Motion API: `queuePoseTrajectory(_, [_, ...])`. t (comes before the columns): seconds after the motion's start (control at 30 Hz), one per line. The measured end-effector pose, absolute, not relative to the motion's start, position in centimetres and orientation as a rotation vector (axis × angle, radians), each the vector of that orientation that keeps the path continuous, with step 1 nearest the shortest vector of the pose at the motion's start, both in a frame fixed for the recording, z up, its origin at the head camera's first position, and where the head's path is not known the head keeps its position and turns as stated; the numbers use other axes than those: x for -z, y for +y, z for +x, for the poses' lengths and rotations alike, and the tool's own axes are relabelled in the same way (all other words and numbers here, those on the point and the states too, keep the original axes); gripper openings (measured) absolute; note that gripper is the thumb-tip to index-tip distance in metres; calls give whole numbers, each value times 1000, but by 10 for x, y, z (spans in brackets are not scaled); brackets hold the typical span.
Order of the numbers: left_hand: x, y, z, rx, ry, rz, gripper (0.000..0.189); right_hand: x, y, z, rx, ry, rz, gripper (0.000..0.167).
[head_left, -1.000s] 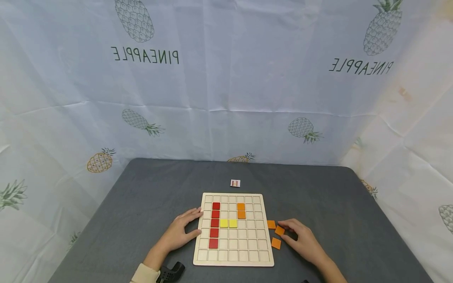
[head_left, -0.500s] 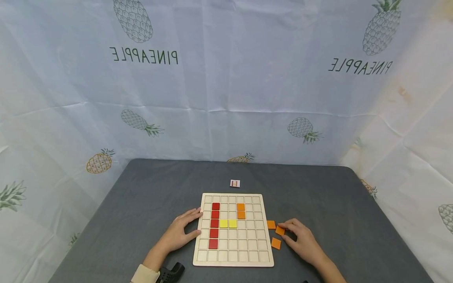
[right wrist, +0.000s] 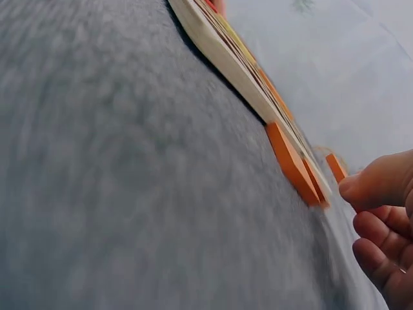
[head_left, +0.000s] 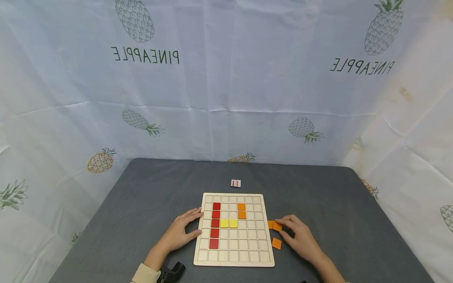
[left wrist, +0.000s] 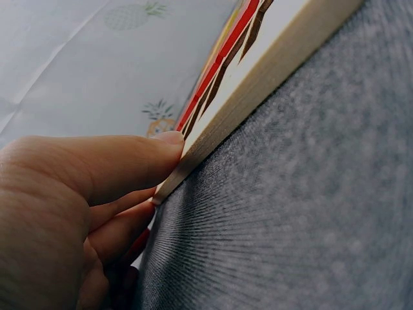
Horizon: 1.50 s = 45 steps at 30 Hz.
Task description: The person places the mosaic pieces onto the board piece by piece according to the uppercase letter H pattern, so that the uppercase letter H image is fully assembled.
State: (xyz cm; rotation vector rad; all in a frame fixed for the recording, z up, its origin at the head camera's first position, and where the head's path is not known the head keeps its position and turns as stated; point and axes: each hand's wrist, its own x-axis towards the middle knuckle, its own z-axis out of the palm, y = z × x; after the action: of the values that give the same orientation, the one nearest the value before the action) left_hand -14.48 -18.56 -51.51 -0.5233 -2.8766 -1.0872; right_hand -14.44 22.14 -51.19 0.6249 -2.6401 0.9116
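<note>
A wooden grid board (head_left: 233,264) lies on the table, with a column of several red tiles (head_left: 214,223), two yellow tiles (head_left: 224,223) and two orange tiles (head_left: 241,215) in its squares. Along the board's left edge my left hand (head_left: 180,232) rests, thumb and fingers spread apart; the left wrist view shows the thumb tip (left wrist: 171,139) touching the edge. My right hand (head_left: 301,239) pinches an orange tile (right wrist: 336,168) just right of the board. That held tile overlaps a loose orange tile (head_left: 270,224) in the head view. Another loose orange tile (head_left: 277,243) lies nearer the person.
Beyond the board is a small card (head_left: 235,183) printed with a grid pattern. The dark grey table (head_left: 170,177) backs onto a hanging pineapple-print cloth (head_left: 226,78). A black device (head_left: 171,272) is strapped at the left wrist.
My right hand has shifted slightly up and left, bringing its orange tile from beside the upper loose tile to overlapping it in view. The left hand and board stay put.
</note>
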Motion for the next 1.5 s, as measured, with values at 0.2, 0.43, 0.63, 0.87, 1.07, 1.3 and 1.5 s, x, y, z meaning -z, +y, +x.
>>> queuePoseTrajectory(0.2, [515, -186, -144, 1092, -2878, -522, 57, 507, 204, -151, -974, -2634, 714, 35])
queuePoseTrajectory(0.43, [515, -185, -145, 1103, -2886, -506, 57, 503, 179, -160, -1015, -2643, 848, 31])
queuePoseTrajectory(0.63, [515, -185, -145, 1096, -2891, -504, 57, 502, 156, -167, -1040, -2566, 983, 28])
queuePoseTrajectory(0.87, [515, -186, -146, 1101, -2878, -530, 57, 502, 137, -170, -1058, -2575, 1035, 25])
queuePoseTrajectory(1.07, [516, -187, -146, 1104, -2872, -535, 56, 502, 130, -171, -1018, -2622, 1038, 26])
queuePoseTrajectory(1.3, [516, -187, -146, 1121, -2868, -525, 57, 503, 128, -171, -949, -2653, 1032, 25])
queuePoseTrajectory(1.5, [517, -187, -146, 1102, -2866, -538, 56, 502, 130, -171, -971, -2680, 1024, 26])
